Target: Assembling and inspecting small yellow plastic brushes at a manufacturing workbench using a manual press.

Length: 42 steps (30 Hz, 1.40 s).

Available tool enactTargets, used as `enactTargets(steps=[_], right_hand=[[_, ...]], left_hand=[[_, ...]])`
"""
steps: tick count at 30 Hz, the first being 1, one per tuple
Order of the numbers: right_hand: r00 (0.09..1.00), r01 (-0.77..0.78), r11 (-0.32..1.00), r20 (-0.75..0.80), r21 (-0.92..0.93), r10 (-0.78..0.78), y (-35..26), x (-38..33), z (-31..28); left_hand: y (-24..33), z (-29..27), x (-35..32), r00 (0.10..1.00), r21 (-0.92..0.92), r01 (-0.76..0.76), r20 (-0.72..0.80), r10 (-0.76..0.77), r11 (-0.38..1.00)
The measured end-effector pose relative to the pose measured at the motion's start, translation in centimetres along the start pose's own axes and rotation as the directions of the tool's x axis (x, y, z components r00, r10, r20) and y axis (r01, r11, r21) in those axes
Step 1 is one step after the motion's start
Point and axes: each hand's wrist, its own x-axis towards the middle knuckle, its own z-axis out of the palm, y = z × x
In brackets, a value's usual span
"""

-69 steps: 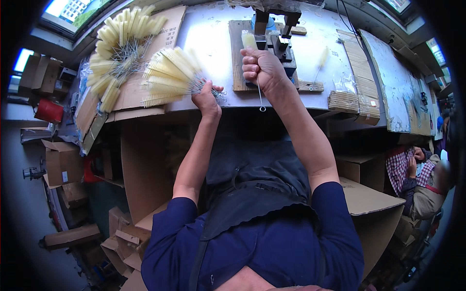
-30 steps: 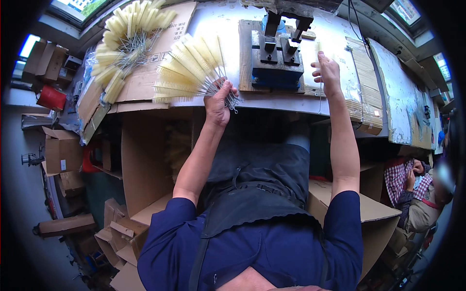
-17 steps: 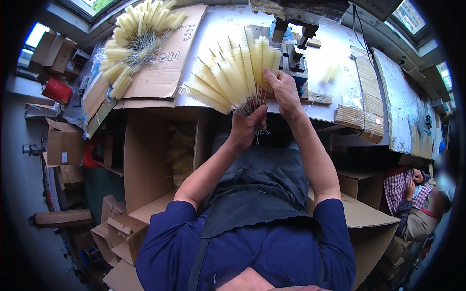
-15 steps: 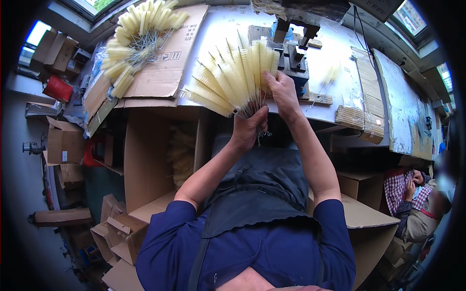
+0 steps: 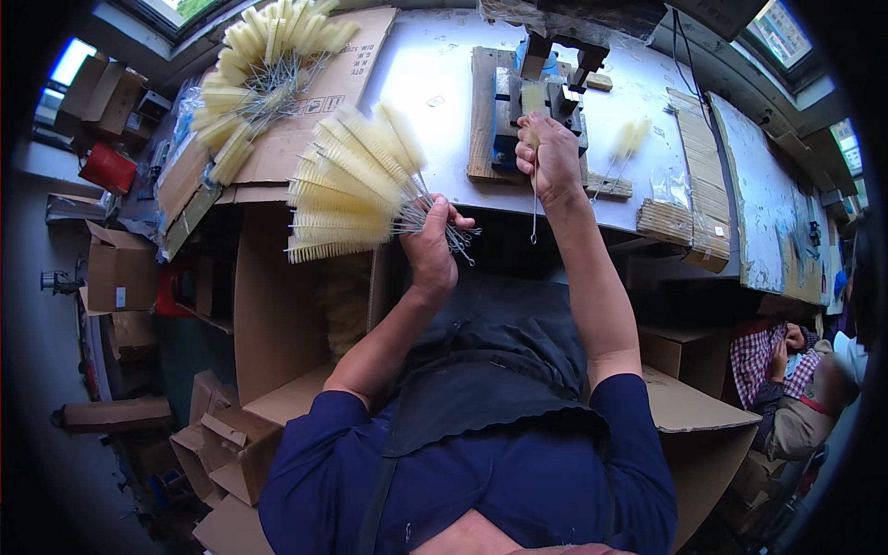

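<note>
My left hand (image 5: 433,245) is closed around the wire stems of a fanned bunch of bottle brushes (image 5: 351,185), held in front of the table's edge. Their pale yellow bristles point up and left, and the looped wire ends stick out past my fingers. A single bottle brush (image 5: 533,98) is in my closed right hand (image 5: 552,159), its stem hanging down below the fingers. The bristle end reaches the black metal fixture (image 5: 568,104) on the table; whether it touches is unclear. Blurred, a few more brushes (image 5: 633,139) lie to the fixture's right.
A large heap of brushes (image 5: 287,42) lies on a cardboard sheet (image 5: 356,79) at the far left. Below the table edge stands an open carton (image 5: 277,314) with brushes inside. Flattened cardboard strips (image 5: 689,176) lie at the right. Another person (image 5: 786,398) sits at far right.
My right hand has drawn one brush from the bunch and carried it up to the fixture. My left hand has moved left and lower, tilting the bunch leftward.
</note>
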Motion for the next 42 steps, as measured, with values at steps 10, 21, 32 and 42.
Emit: enactTargets(steps=[10,21,32,42], right_hand=[[0.989,-0.144,0.990,-0.038,-0.001,0.144,-1.2,2.1,0.3],[0.965,-0.251,0.956,0.121,0.150,0.234,-1.5,1.5,3.1],[1.000,-0.002,0.987,-0.011,-0.160,0.001,-1.4,-2.2,-3.3],[0.998,-0.052,0.995,0.018,-0.080,0.054,-3.0,-0.7,-5.0]], left_hand=[[-1.5,0.1,4.8,0.999,0.045,0.030,-0.010,-0.030,0.999],[-2.1,-0.4,9.8,0.991,0.090,-0.086,-0.094,0.094,0.992],[-3.7,-2.4,11.1,0.990,0.131,-0.007,-0.141,0.026,0.991],[-3.9,-2.2,11.1,0.985,0.175,0.028,-0.173,0.003,0.984]])
